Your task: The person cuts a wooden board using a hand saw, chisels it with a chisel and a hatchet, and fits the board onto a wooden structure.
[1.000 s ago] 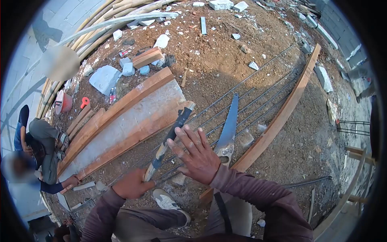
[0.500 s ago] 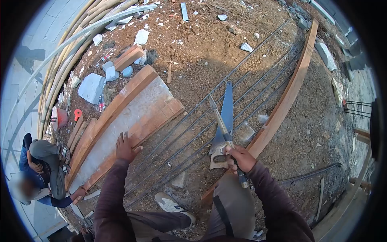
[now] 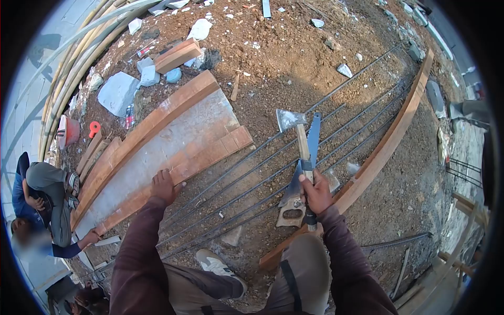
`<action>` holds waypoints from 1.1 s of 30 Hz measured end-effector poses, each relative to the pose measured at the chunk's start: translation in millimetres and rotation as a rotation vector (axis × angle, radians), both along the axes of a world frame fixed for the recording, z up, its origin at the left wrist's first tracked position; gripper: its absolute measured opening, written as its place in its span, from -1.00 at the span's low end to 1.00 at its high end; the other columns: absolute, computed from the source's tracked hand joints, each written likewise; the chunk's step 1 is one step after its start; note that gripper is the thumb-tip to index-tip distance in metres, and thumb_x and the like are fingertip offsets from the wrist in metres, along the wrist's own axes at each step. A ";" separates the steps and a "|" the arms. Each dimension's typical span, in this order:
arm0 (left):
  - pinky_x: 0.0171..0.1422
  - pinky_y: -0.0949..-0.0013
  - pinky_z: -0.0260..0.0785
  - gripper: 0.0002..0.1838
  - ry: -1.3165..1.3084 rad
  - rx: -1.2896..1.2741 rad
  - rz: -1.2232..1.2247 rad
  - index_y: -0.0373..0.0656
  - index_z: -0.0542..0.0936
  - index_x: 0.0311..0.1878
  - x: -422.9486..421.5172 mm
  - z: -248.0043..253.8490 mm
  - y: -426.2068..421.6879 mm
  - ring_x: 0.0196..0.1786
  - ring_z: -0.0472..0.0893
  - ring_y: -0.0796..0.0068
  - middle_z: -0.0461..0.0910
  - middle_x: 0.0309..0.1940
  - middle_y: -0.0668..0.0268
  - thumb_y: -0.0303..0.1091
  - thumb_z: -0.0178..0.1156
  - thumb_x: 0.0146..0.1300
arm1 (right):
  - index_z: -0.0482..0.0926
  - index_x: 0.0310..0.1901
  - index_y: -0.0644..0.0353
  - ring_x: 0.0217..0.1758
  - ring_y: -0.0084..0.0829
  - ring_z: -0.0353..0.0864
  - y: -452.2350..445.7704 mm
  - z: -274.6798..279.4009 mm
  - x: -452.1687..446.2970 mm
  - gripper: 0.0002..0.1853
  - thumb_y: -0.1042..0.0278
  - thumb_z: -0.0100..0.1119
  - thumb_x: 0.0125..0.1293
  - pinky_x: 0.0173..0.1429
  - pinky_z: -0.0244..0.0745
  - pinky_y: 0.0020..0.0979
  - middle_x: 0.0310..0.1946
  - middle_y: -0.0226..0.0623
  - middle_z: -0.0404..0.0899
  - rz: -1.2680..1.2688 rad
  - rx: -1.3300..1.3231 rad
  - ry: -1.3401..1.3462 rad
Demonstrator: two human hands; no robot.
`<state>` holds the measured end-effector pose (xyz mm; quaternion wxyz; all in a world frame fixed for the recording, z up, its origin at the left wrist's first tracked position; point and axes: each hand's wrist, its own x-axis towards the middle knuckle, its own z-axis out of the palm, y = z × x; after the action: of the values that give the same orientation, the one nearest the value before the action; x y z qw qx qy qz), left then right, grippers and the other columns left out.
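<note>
Gripping the hatchet (image 3: 304,144), my right fingers (image 3: 306,182) curl closed. My left fingers (image 3: 164,176) spread on the plank (image 3: 206,154). The bottle's (image 3: 129,116) label is illegible.

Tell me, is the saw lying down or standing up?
Lying down: the saw stretches across the metal rods, partly hidden by the axe in the right hand.

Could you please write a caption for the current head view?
Right hand grips a grey-headed, wooden-handled hatchet over a blue-bladed handsaw; left hand rests on a long reddish-brown plank.

The dirt ground (image 3: 273,89) carries metal rods (image 3: 231,171) right of my left hand (image 3: 164,188) and 1 saw (image 3: 291,194) beside my right hand (image 3: 317,194).
</note>
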<state>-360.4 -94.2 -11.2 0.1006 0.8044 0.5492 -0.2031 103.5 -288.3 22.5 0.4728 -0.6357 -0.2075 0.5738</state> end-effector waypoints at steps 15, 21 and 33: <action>0.43 -0.08 0.19 -0.12 -0.101 0.013 0.037 -0.41 0.26 0.34 -5.6 -1.3 -3.7 0.34 0.35 -0.18 0.32 0.29 -0.13 0.12 0.36 0.25 | 0.41 -0.10 0.16 -0.66 -0.62 0.44 53.2 -17.0 43.7 -0.77 0.17 0.11 0.57 -0.57 0.40 -0.50 -0.56 -0.45 0.46 -0.347 0.114 -0.124; 0.45 -0.07 0.17 -0.11 -0.058 0.024 0.032 -0.40 0.26 0.34 -10.5 -7.8 -3.7 0.35 0.33 -0.18 0.29 0.33 -0.13 0.15 0.35 0.25 | 0.42 -0.08 0.19 -0.64 -0.57 0.47 73.5 -47.4 -15.6 -0.78 0.20 0.10 0.56 -0.57 0.39 -0.47 -0.55 -0.42 0.49 -0.427 0.074 -0.230; 0.49 -0.08 0.12 -0.11 -0.077 -0.012 0.072 -0.41 0.24 0.35 -8.1 -8.4 -6.4 0.40 0.27 -0.21 0.24 0.37 -0.16 0.06 0.40 0.23 | 0.47 -0.12 0.21 -0.68 -0.59 0.47 73.7 -46.8 4.9 -0.79 0.24 0.17 0.52 -0.63 0.34 -0.44 -0.57 -0.39 0.51 -0.684 0.091 -0.223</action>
<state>-368.5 -100.6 -19.6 0.1336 0.7907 0.5724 -0.1713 108.4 -214.6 -24.3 0.6397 -0.7053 -0.0586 0.2997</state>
